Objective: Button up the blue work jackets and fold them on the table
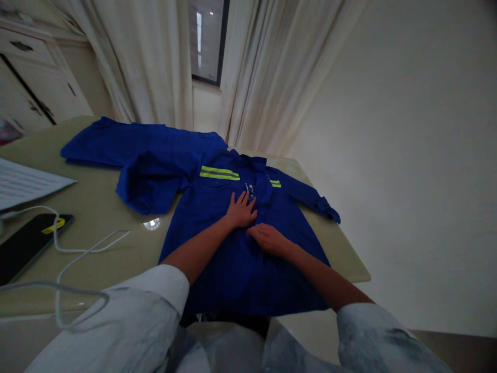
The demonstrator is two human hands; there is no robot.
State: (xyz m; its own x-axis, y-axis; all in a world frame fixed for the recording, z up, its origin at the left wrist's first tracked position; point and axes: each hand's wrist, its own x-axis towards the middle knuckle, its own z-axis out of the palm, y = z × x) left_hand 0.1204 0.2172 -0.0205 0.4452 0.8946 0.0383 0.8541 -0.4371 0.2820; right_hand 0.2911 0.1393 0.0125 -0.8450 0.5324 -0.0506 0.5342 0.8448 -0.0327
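The head view looks down on a blue work shirt (236, 259) spread out on a beige bench (341, 259), and both hands are on it. The left hand (240, 210) lies flat and open on the chest, fingers spread and pointing toward the collar (248, 161). The right hand (268, 240) is also open and palm down, just below and to the right of the left hand, with its fingertips close to the left hand's heel. Neither hand is clenched or gripping any cloth.

The shirt lies under both palms, its collar ahead of the hands and its hem toward the person. A yellow-green reflective stripe (219, 173) crosses the chest just ahead of the left hand, and a shorter one (275, 183) sits ahead of the right hand. Ahead and to the left of the left hand, one sleeve (132, 145) stretches across the bench above a thick fold of blue cloth (151, 181). The other sleeve (310, 194) reaches out to the right, beyond the right hand.

Well left of the left hand are a sheet of paper (23, 184), a black phone (27, 246) and a white cable (58, 243). Far ahead of the hands hang pale curtains (143, 62) around a window (205, 41).
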